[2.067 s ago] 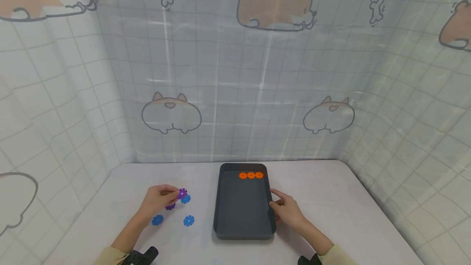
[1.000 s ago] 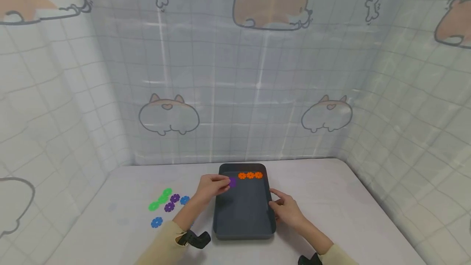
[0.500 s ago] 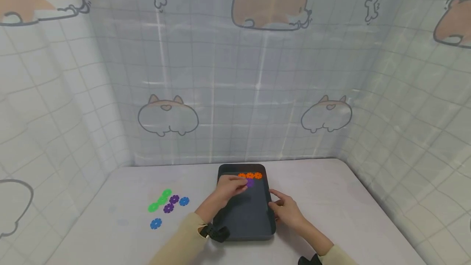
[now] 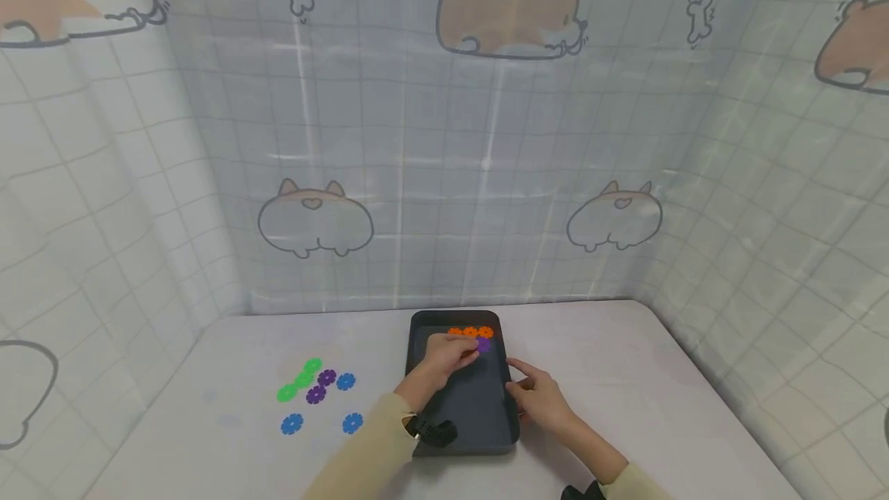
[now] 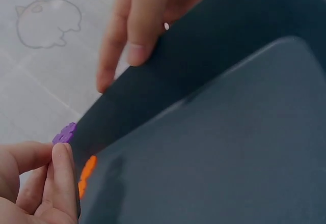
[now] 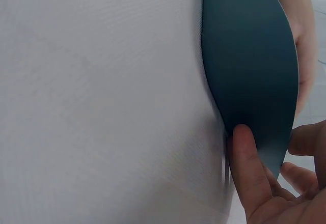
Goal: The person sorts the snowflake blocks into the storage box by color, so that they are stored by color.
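Note:
Over the far part of the dark grey rectangular tray (image 4: 472,415), my left hand (image 4: 447,353) pinches a purple flower-shaped plastic disc (image 4: 484,345) between thumb and fingertips. In the left wrist view this purple disc (image 5: 64,133) shows near the tray wall. Just beyond it, a row of orange flower-shaped discs (image 4: 471,332) lies along the tray's far end, partly behind the left hand. My right hand (image 4: 540,396) grips the tray's right side. In the right wrist view, one digit of the right hand (image 6: 275,173) presses the outer wall while others reach the rim.
Left of the tray, on the white table (image 4: 229,446), lie green discs (image 4: 304,378) in a line, two purple discs (image 4: 316,394) and several blue discs (image 4: 292,423). A patterned curtain (image 4: 444,253) surrounds the table at the back and sides.
My left hand took a purple disc from the pile on the left and carried it right, over the tray, to just below the orange row. My right hand stays on the tray's side.

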Tool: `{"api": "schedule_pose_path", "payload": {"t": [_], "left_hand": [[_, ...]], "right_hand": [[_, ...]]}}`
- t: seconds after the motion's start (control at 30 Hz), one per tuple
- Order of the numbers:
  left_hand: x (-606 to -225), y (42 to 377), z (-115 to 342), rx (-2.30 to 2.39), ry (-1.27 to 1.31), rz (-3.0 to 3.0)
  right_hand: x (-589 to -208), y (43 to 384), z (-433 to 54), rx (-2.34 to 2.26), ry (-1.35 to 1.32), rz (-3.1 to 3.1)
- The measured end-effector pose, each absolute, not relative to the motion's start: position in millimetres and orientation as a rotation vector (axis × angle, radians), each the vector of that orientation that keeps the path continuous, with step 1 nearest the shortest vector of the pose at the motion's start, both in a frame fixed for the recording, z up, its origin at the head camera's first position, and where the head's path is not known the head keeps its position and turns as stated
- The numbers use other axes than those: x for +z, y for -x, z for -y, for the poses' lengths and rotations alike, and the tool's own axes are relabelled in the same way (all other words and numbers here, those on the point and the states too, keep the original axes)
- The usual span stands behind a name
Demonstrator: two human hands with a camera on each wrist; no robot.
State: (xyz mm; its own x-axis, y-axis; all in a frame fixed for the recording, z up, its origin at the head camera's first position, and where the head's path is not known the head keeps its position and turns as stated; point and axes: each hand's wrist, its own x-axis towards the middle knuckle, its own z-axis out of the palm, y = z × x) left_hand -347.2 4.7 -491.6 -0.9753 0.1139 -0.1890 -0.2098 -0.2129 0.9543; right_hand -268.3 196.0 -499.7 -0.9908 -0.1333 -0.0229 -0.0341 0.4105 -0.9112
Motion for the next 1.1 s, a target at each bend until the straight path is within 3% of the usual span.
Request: {"api": "schedule_pose_path", "payload": {"t": [1.1], "left_hand": [[-509, 358, -28, 2.170, 0.249, -2.186]], "right_hand": [[-502, 268, -196, -1.659, 0.164, -2.560]]}}
